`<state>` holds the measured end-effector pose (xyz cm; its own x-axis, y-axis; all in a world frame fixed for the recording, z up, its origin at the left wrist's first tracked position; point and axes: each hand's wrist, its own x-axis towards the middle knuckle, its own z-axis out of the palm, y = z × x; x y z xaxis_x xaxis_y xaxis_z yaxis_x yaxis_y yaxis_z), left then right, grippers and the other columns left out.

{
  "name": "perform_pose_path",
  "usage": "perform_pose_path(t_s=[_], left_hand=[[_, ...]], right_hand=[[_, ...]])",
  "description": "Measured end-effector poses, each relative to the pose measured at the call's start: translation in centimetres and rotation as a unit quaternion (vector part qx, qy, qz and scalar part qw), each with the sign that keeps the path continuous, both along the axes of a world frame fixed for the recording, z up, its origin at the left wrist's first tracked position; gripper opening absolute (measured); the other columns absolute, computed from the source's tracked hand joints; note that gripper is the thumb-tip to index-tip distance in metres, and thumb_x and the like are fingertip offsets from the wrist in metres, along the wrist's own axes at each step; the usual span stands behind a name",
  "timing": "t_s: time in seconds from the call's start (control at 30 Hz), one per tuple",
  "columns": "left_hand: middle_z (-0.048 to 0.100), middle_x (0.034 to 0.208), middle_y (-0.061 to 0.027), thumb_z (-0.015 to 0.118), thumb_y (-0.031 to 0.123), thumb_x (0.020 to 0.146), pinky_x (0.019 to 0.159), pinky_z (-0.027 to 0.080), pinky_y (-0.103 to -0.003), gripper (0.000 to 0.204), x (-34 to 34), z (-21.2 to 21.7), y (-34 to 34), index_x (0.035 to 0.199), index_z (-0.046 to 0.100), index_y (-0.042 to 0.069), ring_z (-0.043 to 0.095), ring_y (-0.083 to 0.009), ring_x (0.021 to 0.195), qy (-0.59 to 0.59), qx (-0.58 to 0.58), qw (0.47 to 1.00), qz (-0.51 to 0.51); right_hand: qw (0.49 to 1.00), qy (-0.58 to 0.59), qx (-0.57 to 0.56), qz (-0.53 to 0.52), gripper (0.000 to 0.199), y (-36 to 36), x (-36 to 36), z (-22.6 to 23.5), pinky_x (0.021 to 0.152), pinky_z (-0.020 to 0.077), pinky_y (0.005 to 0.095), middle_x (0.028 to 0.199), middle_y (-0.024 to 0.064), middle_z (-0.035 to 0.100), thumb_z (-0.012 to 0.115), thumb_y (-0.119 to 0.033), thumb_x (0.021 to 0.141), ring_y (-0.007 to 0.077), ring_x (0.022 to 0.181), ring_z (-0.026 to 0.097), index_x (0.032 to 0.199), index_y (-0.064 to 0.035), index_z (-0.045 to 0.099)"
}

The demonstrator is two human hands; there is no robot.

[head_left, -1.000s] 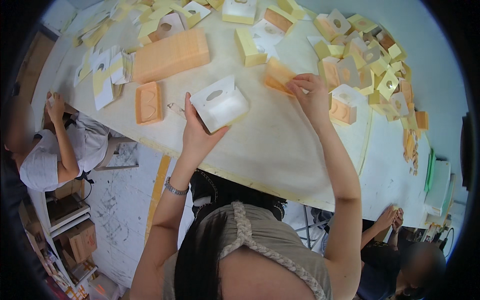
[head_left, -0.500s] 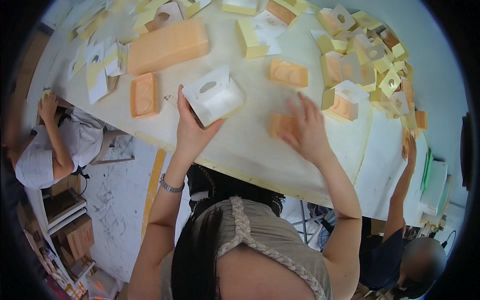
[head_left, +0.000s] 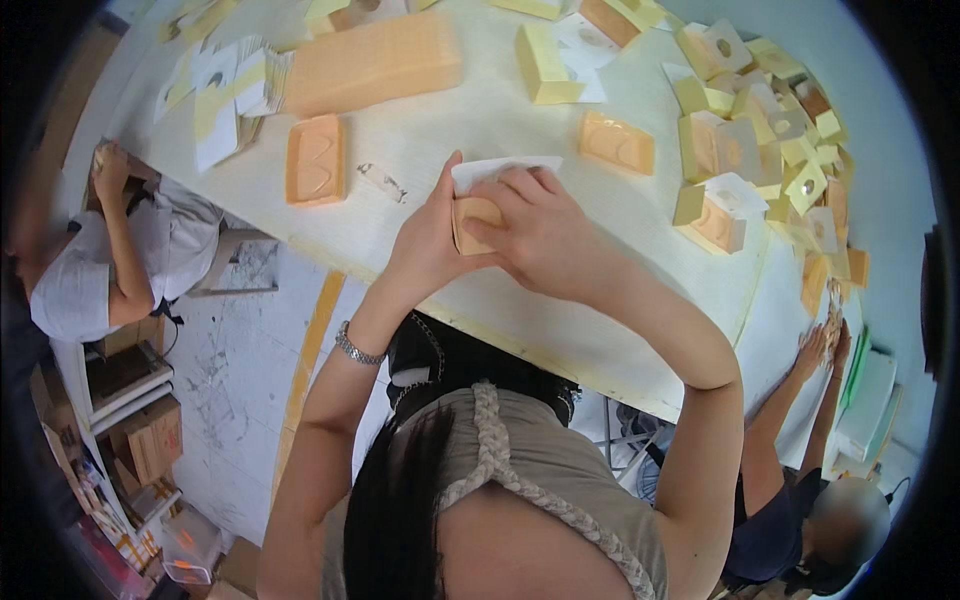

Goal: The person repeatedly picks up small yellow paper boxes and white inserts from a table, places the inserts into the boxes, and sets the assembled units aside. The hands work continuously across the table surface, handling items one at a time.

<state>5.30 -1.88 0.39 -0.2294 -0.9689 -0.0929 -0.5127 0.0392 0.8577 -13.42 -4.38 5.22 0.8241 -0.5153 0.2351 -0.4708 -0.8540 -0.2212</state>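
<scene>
Over the middle of the table, my left hand [head_left: 425, 228] grips a small paper box from the side, its white flap [head_left: 468, 174] standing up at the back. An orange plastic tray insert [head_left: 474, 222] is at the box's opening, pressed by the curled fingers of my right hand [head_left: 545, 232]. My hands hide most of the box, so how deep the insert sits is not visible. One orange insert [head_left: 316, 160] lies to the left of my hands, another [head_left: 616, 143] to the right.
A long stack of nested orange inserts [head_left: 375, 62] lies at the back, beside flat folded boxes [head_left: 225, 100]. Box pieces with inserts are heaped at right [head_left: 760, 110]. Co-workers sit at left [head_left: 120, 245] and reach in at right [head_left: 800, 400]. A small strip [head_left: 382, 182] lies behind my hands.
My right hand has brought the orange insert from the table to the box and now presses it there. The box has turned in my left hand. The whole view has shifted slightly.
</scene>
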Motion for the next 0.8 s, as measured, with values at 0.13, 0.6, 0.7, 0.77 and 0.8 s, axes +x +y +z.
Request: perform_pose_path(t_s=[0.13,0.6,0.7,0.77,0.8], left_hand=[[0.056,0.130,-0.0218,0.092,0.026,0.060,0.091,0.051,-0.040,0.123,0.4,-0.7,0.0,0.154,0.014,0.007,0.058,-0.0376,0.116,-0.016,-0.033,0.999,-0.008],[0.059,0.125,-0.0189,0.091,0.021,0.060,0.088,0.052,-0.038,0.122,0.1,-1.1,-0.1,0.153,0.015,0.007,0.063,-0.0351,0.109,-0.054,-0.061,0.997,-0.015],[0.059,0.125,-0.0188,0.091,0.020,0.061,0.088,0.053,-0.038,0.121,0.1,-1.4,-0.2,0.153,0.015,0.007,0.063,-0.0343,0.109,-0.049,-0.079,0.996,-0.007],[0.060,0.125,-0.0186,0.090,0.019,0.061,0.088,0.053,-0.038,0.120,0.3,-1.6,-0.1,0.153,0.014,0.007,0.063,-0.0340,0.109,-0.053,-0.100,0.994,-0.011],[0.060,0.124,-0.0185,0.090,0.019,0.062,0.088,0.053,-0.038,0.120,0.3,-1.7,-0.1,0.154,0.014,0.007,0.063,-0.0339,0.109,-0.055,-0.110,0.992,-0.013]], right_hand=[[0.998,0.001,0.003,0.057,0.031,-0.7,-1.6,-0.7,0.099,0.0398,0.0407,0.128,0.0125,0.055,0.068,-0.016,0.078,0.0283,0.121,0.048,0.107,-0.0037,0.068],[0.989,0.020,-0.139,-0.043,0.031,-0.6,-5.0,-1.2,0.078,0.0496,0.0327,0.115,0.0124,0.066,0.066,-0.008,0.072,0.0226,0.099,0.058,0.101,0.0031,0.069],[0.987,0.059,-0.150,0.007,0.043,-0.7,-5.4,-2.5,0.077,0.0496,0.0354,0.116,0.0094,0.067,0.065,-0.008,0.068,0.0244,0.095,0.060,0.110,0.0022,0.068],[0.992,0.069,-0.108,0.009,0.044,-0.8,-5.3,-2.1,0.077,0.0495,0.0355,0.119,0.0094,0.065,0.066,-0.008,0.068,0.0240,0.097,0.060,0.110,0.0020,0.067],[0.993,0.075,-0.087,0.011,0.044,-0.8,-5.3,-1.8,0.077,0.0495,0.0356,0.121,0.0095,0.065,0.067,-0.009,0.068,0.0238,0.098,0.059,0.111,0.0019,0.067]])
